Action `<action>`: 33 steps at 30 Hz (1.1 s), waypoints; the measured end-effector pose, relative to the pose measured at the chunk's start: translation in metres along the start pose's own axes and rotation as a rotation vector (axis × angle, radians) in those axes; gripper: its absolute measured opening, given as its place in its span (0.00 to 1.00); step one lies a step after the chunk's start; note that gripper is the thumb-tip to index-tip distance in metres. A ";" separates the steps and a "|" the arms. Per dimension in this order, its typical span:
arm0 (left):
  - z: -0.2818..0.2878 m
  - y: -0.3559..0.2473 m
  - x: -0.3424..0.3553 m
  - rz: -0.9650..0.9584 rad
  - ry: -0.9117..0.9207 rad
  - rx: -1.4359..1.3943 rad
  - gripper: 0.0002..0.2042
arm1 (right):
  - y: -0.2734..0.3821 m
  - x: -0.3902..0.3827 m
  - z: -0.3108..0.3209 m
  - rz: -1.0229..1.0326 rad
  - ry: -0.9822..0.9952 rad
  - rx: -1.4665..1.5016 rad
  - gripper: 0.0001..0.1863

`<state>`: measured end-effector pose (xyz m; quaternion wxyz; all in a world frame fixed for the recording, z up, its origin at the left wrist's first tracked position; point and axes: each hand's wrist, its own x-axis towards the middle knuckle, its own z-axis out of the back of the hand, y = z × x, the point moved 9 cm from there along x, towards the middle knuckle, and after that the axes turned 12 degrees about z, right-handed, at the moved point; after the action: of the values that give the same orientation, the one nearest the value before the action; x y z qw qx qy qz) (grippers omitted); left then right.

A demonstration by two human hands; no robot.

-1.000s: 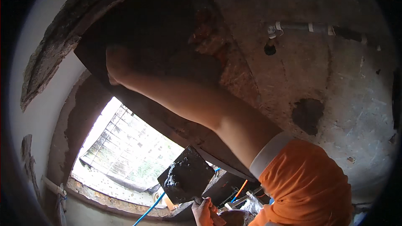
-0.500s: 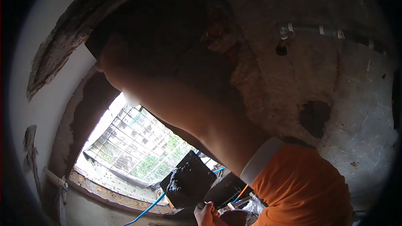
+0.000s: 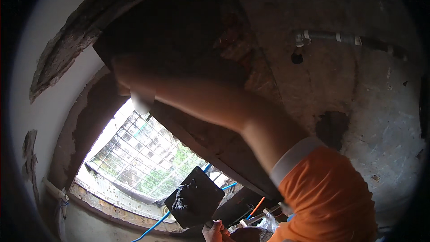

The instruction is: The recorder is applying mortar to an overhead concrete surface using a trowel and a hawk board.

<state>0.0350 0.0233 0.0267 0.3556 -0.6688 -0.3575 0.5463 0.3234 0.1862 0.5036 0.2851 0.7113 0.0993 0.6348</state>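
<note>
Faced dim, stained masonry point(image 3: 380, 125) around one bright, gridded window point(image 3: 139, 152). Counted one pipe point(image 3: 328, 36), one dark hole point(image 3: 297, 58) and one dark patch point(image 3: 332, 127), all right of the window, plus one blue tube point(image 3: 152, 230) below. Noticed one rounded dark form point(image 3: 248, 234) beside the left hand point(image 3: 214, 231), too dim to confirm as a container. Saw one lump of grey paste point(image 3: 180, 200) on one dark square board point(image 3: 204, 197), overlapping the window's lower right corner. Gripped the board at its lower edge, left fingers curled closed. Reached just above the window's top corner with the right hand point(image 3: 124, 74), too blurred to tell its fingers' state.
</note>
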 end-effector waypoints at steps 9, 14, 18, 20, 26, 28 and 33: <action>0.002 0.011 0.027 0.025 0.074 0.046 0.06 | 0.042 0.028 0.193 0.394 0.120 -1.118 0.23; -0.013 0.000 0.029 0.007 0.065 0.106 0.08 | 0.075 0.065 0.233 0.502 0.054 -1.271 0.24; -0.016 0.002 0.028 0.037 0.075 0.069 0.08 | 0.057 0.060 0.261 0.333 0.103 -1.095 0.26; -0.013 0.003 0.028 0.007 0.071 0.061 0.08 | 0.044 0.047 0.279 0.241 0.110 -1.004 0.28; 0.009 0.013 0.040 -0.022 -0.018 0.106 0.08 | -0.017 -0.031 0.292 -0.143 -0.358 -0.335 0.25; 0.003 0.006 0.028 0.039 -0.008 0.077 0.08 | -0.027 -0.048 0.227 -0.241 -0.502 0.036 0.24; -0.004 0.015 0.026 0.067 0.068 0.078 0.09 | -0.023 -0.011 0.084 -0.271 -0.542 0.663 0.25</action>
<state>0.0441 0.0376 0.0018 0.3746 -0.6843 -0.3010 0.5484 0.4076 0.1765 0.4796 0.1381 0.8854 0.3114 0.3162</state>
